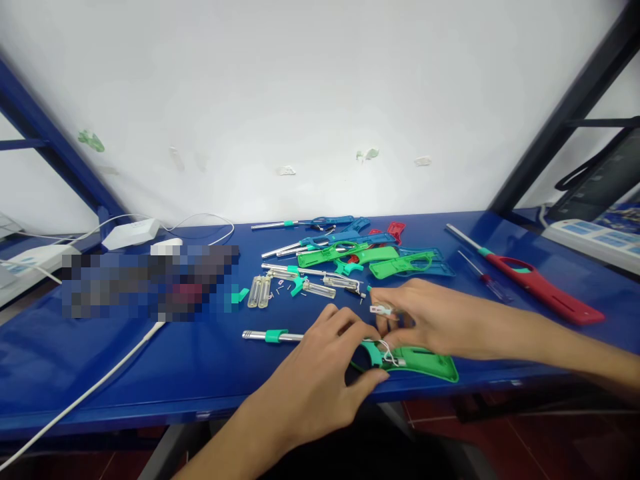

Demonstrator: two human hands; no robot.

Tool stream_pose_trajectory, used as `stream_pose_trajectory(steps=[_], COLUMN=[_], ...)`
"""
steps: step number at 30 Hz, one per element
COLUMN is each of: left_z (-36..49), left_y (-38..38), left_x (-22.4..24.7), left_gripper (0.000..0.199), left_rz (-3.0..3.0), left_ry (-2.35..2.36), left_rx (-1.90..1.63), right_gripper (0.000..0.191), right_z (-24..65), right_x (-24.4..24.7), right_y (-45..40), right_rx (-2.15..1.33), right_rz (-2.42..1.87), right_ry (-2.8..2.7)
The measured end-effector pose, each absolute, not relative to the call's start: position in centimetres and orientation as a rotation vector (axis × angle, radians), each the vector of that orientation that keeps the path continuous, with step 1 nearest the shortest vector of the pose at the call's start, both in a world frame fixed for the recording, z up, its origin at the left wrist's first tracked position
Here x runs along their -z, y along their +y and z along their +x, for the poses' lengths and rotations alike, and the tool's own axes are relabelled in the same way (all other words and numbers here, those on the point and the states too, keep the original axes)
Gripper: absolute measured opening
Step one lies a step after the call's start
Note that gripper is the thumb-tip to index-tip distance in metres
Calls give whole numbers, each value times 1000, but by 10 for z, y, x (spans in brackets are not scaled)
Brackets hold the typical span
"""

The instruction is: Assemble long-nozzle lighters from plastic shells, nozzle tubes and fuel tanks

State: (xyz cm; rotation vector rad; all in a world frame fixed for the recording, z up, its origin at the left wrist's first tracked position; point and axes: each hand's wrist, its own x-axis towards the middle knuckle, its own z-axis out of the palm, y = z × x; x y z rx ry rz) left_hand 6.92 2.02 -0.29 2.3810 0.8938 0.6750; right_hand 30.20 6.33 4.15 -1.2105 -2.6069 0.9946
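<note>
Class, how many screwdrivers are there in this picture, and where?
1. The screwdriver lies on the blue table, just left of the red lighter. Any others may be hidden where the picture is pixelated.

A white wall [310, 87], dotted with small ragged patches [287, 171], rises behind the blue tabletop's [200, 363] back edge. Slanting posts, blue at left [50, 143], dark at right [570, 110], flank its back corners. Reddish floor tiles [540, 433] show below the front edge.
</note>
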Motion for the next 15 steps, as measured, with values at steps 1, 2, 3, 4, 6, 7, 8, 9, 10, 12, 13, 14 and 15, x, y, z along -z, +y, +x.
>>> stream_pose_trajectory(steps=[1,2,3,4,6,7,8,9,10,12,13,14,15], left_z=[69,69,69,69,69,69,69,69,69,69,69,69,69], left_y=[20,20,20,20,19,19,19,18,18,19,19,19,19], left_x=[3,3,3,4,5,6,6,6,6,6,6,6,6], left_gripper=[17,18,18,19,23,25,26,28,30,33,34,35,35], left_rz=[2382,2385,2389,2394,2409,2418,2427,2437,2445,2451,2450,2446,2441], left_ry=[895,896,897,897,903,911,922,934,941,941,934,927,921], left_rx=[-670,-664,-660,-659,-666,-673,-678,-683,-689,-686,-680,-673,-665], right_gripper=[18,17,17,17,16,15,13,11,10,9,9,9,9], right_z=[301,300,299,299,298,297,297,296,295,294,294,294,294], right_x=[-42,-42,-42,-43,-44,-45,-45,-46,-46,-45,-45,-44,-43], right_y=[63,63,63,63,62,62,61,60,59,56,55,54,54], right_rx=[-1001,-1001,-989,-966,-879,-823,-767,-715,-665,-569,-522,-475,-431], right_rz=[-1211,-1205,-1198,-1189,-1182,-1185,-1189,-1190,-1186,-1172,-1155,-1137,-1118], right_ry=[-2607,-2614,-2628,-2650,-2706,-2735,-2762,-2785,-2806,-2834,-2845,-2855,-2863])
